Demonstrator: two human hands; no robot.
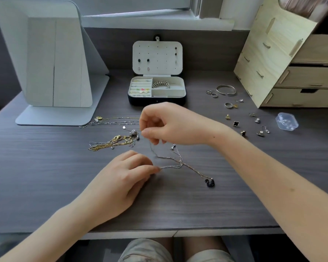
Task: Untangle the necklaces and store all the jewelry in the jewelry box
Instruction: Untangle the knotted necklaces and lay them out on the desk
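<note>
Right hand (pixel 165 125): raised above the worktop (pixel 45 176), fingers curled, pinching a fine silver chain (pixel 170 157) that hangs down from it.

Left hand (pixel 125 178): low on the worktop, fingers loosely bent, tips meeting the other end of the same chain. Pinch or press: cannot tell, as the thumb is hidden.

Between the hands the silver chain crosses the chain of the swan pendant (pixel 209 182). The two meet in a small knot just right of the left fingertips. The pendant lies flat on the worktop, near the front.

Risks, as judged:
- Pulling the hands apart with the crossing still caught would tighten the knot. The links look thin, so a hard tug could kink or snap one.
- Lifting higher may drag the swan pendant across the worktop.
- The right forearm passes close to the loose earrings (pixel 235 123) on the right, and a sweep could scatter them.
- The gold-and-silver tangle (pixel 116 141) lies just left of the raised hand, so slack dropped there could catch again.

Jewelry box (pixel 156 91): open behind the hands, no necklace visible in it yet.
</note>
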